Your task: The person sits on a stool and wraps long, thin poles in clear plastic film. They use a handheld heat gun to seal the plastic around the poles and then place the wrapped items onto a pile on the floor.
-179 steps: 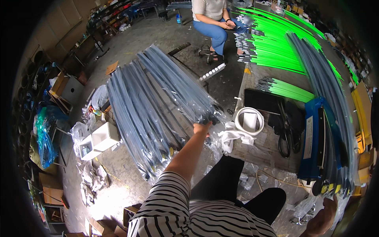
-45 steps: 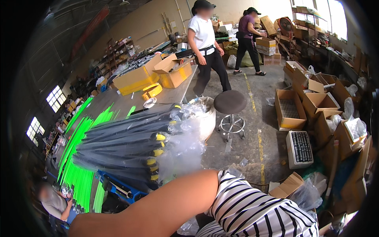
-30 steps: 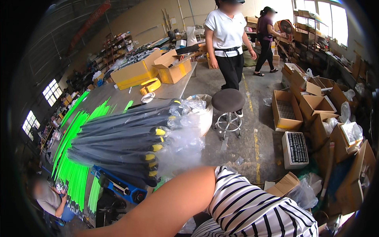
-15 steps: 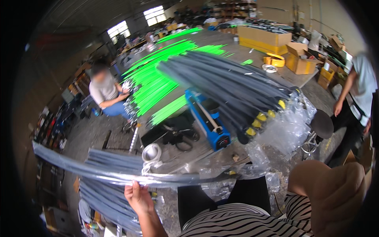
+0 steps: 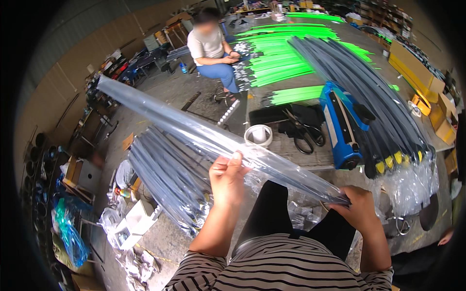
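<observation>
Left hand grips, fingers curled and thumb on top, the middle of a long, slender grey rod sleeved in clear plastic film; right hand closes its fingers around the rod's near end. From the fingers the rod runs up and away to the left, held clear of the floor. Below the left-hand fingers lies a heap of similar grey plastic-wrapped rods on the concrete floor. Beyond the fingers, on the worktable: a white tape roll, black scissors, a blue heat-sealing machine. Above the right-hand fingers lie dark rods with yellow end caps.
</observation>
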A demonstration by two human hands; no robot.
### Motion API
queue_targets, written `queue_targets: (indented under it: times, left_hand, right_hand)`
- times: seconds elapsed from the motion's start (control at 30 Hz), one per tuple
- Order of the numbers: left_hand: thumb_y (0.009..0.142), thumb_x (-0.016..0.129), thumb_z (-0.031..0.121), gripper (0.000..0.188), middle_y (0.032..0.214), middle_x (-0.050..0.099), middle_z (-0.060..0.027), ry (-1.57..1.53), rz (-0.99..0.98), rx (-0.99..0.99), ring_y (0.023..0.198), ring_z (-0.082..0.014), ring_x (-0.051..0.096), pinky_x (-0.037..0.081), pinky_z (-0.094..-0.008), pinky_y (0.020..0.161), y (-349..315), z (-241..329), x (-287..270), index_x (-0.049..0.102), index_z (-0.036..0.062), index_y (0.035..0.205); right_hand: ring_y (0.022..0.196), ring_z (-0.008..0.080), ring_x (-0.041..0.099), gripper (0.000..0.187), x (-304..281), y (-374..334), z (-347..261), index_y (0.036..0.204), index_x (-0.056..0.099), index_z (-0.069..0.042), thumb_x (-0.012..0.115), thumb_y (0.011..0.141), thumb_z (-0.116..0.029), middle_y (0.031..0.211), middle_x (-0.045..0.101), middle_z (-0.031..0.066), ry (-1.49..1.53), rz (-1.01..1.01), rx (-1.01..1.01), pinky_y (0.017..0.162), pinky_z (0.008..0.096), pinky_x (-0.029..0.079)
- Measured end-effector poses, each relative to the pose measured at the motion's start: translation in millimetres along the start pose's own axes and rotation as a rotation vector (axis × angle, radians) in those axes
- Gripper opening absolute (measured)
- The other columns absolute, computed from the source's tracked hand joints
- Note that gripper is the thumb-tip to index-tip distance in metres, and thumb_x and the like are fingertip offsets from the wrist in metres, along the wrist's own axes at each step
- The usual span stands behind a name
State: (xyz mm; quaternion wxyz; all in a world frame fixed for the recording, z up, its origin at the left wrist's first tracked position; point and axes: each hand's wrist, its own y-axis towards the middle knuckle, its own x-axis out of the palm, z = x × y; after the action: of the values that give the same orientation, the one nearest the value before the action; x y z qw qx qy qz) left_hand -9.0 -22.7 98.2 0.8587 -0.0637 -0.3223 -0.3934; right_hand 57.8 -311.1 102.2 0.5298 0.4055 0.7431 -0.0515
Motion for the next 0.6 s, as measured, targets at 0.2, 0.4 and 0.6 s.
queue_targets:
  times: [0.2, 0.4, 0.6]
  left_hand:
    - [0.079, 0.058, 0.001, 0.009, 0.084, 0.060, -0.0115, -0.024, -0.185, -0.232, 0.078, -0.0199, 0.061, 0.052, -0.0251, 0.060, -15, -22, 19, 0.052, 0.0049, 0.073]
    - [0.078, 0.059, 0.004, 0.009, 0.082, 0.060, -0.0092, 0.034, -0.133, -0.115, 0.068, -0.0160, 0.059, 0.051, -0.0257, 0.056, 1, -32, 1, 0.054, 0.0071, 0.071]
    - [0.077, 0.060, 0.005, 0.004, 0.077, 0.061, -0.0072, 0.028, -0.041, -0.029, 0.063, -0.0117, 0.058, 0.051, -0.0257, 0.055, 26, -4, -18, 0.057, 0.0035, 0.078]
  right_hand:
    - [0.061, 0.0277, 0.055, 0.025, 11, 1, -3, 0.077, 0.058, -0.002, 0.071, 0.063, -0.018, 0.068, 0.057, 0.0116, 0.120, 0.007, 0.005, 0.054, 0.0342, 0.043]
    - [0.076, 0.0232, 0.060, 0.050, -4, 7, -3, 0.101, 0.054, -0.002, 0.076, 0.059, -0.015, 0.090, 0.059, 0.0127, 0.339, 0.044, 0.102, 0.069, 0.0301, 0.047]
    - [0.066, 0.0127, 0.058, 0.020, -38, -31, 43, 0.084, 0.061, 0.000, 0.070, 0.065, -0.003, 0.075, 0.061, 0.0065, 0.569, 0.156, 0.372, 0.060, 0.0232, 0.045]
